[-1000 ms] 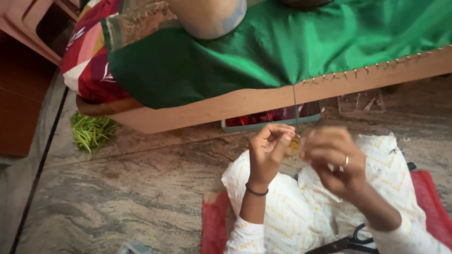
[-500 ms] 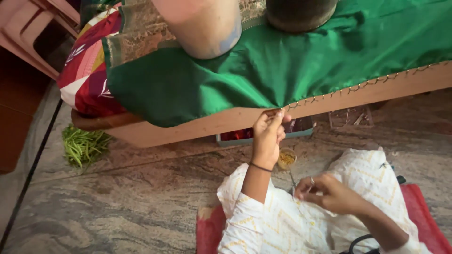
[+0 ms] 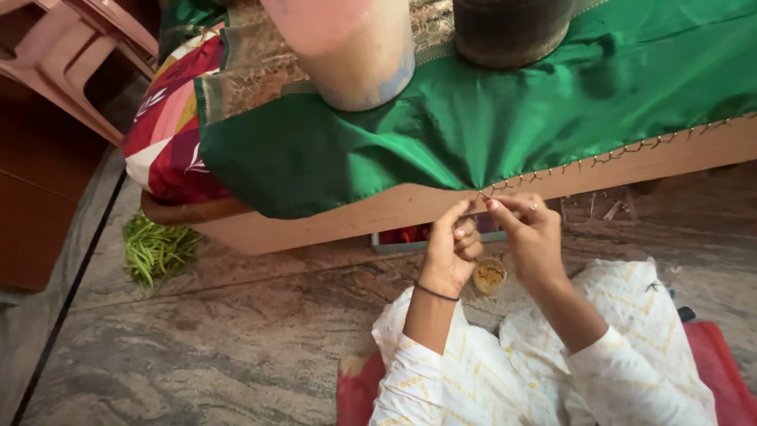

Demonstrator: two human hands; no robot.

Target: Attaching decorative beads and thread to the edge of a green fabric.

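From my seat, the far left shows a pink plastic chair point(image 3: 75, 59) and, below it on the stone floor point(image 3: 197, 355), a bunch of green beans point(image 3: 158, 251). Next comes a striped cushion point(image 3: 169, 130) in red, pink and white, lying under the green cloth point(image 3: 441, 130). That cloth drapes over a wooden frame point(image 3: 355, 217), and its lower hem runs along the frame's edge with a row of small stitches or beads.

On the cloth stands a pale pot point(image 3: 355, 51), and to its right a dark pot point(image 3: 512, 31).

My left hand point(image 3: 451, 252) is raised to the hem, fingers curled narrow, thumb and forefinger pinching the cloth edge. A dark bangle sits on that wrist. Just below and between the hands, a small cup point(image 3: 490, 275) of yellowish beads rests on the floor, near my lap.

My right hand point(image 3: 530, 233) is just beside the left, fingertips pinched tight at the same spot on the hem; I think it holds a needle, but that is too fine for me to make out. Both sleeves are white with a yellow zigzag. A red mat point(image 3: 714, 355) lies under me at the right.
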